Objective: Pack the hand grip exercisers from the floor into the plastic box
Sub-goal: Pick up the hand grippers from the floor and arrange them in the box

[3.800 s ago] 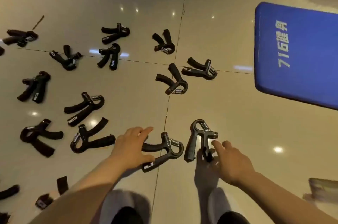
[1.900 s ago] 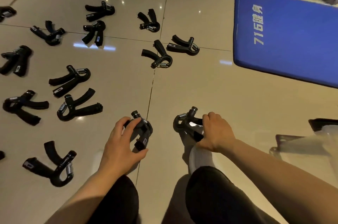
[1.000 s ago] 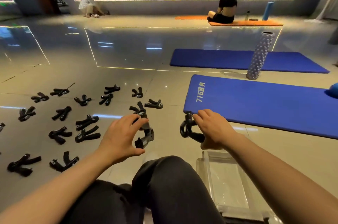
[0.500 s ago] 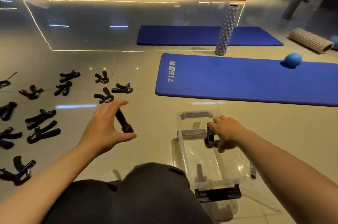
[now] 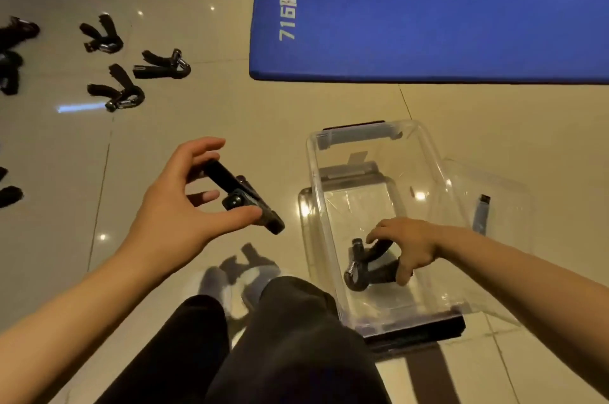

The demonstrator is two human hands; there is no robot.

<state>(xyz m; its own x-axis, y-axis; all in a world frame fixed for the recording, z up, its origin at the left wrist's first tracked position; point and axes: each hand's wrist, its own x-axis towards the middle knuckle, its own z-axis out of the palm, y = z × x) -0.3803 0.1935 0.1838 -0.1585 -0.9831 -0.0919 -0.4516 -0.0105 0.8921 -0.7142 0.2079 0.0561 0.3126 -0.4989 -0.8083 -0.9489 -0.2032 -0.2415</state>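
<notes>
On the glossy tile floor (image 5: 164, 146), the left hand (image 5: 178, 206) pinches a stiff, probably light exerciser (image 5: 244, 197) by its padded handles; the right hand (image 5: 407, 247) curls around another exerciser (image 5: 365, 267) inside the plastic box (image 5: 428, 153).

right hand (image 5: 408, 247) holds exerciser (image 5: 365, 267) in plastic box (image 5: 333, 192) | left hand (image 5: 178, 215) holds second exerciser (image 5: 245, 197)

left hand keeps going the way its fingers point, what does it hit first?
Probably the near wall of the plastic box: the left hand, holding a hand grip, points right toward it. Height is unclear; it may pass over the rim.
</notes>
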